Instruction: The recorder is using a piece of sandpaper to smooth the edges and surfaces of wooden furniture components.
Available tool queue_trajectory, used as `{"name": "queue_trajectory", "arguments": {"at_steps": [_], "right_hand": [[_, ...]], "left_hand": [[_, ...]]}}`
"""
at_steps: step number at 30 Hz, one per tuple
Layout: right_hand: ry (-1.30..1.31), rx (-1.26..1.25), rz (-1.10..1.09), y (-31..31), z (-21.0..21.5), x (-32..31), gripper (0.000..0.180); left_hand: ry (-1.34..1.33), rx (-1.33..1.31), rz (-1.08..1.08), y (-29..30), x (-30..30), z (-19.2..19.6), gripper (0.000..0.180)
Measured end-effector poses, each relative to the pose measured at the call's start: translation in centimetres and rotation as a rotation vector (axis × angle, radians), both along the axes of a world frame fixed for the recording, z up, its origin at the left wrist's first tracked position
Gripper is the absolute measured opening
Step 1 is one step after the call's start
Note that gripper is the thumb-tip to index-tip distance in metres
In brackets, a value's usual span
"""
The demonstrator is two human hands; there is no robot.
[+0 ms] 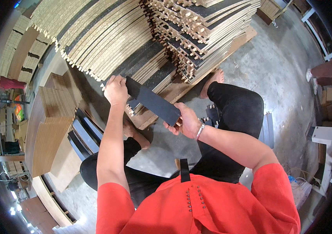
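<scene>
A short black wooden board (153, 100) slants between my hands, its dark flat face turned up. My left hand (116, 90) is closed round its far left end. At the near right end, my right hand (187, 121) grips it with the thumb on top and the fingers curled beneath. Just beyond the board rises a large stack of wooden boards (92, 43), pale-edged with some black faces showing. Light wooden dowels (189, 19) stick out from the board ends in the right part of the pile.
Under the pile lies a wooden pallet (162, 100). Brown curved panels (53, 121) stand stacked at the left, beside several dark boards (86, 130). More dark pieces (268, 130) rest on the concrete floor (282, 78) by my right knee. Another person's legs (323, 74) show at far right.
</scene>
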State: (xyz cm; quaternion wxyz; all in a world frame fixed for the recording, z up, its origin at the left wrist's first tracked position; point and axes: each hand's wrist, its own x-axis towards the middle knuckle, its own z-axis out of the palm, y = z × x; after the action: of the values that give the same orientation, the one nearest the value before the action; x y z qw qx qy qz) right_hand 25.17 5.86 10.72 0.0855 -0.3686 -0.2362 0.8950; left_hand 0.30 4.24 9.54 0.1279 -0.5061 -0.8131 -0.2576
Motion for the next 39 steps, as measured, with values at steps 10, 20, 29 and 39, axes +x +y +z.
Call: {"name": "queue_trajectory", "arguments": {"at_steps": [10, 20, 29, 39], "right_hand": [[-0.055, -0.049, -0.024, -0.4, -0.3, 0.4, 0.045], [-0.028, 0.002, 0.031, -0.1, 0.1, -0.1, 0.046], [-0.052, 0.093, -0.026, 1.3, 0.1, -0.1, 0.061], [-0.062, 0.054, -0.086, 1.1, 2.0, 0.0, 0.068]], "left_hand": [[0.032, 0.003, -0.067, -0.7, 0.2, -1.6, 0.005], [-0.041, -0.015, -0.088, -2.3, 0.0, -0.2, 0.006], [-0.207, 0.058, -0.526, -4.0, 9.4, 3.2, 0.003], [-0.343, 0.061, -0.473, -3.7, 10.5, 4.0, 0.002]]}}
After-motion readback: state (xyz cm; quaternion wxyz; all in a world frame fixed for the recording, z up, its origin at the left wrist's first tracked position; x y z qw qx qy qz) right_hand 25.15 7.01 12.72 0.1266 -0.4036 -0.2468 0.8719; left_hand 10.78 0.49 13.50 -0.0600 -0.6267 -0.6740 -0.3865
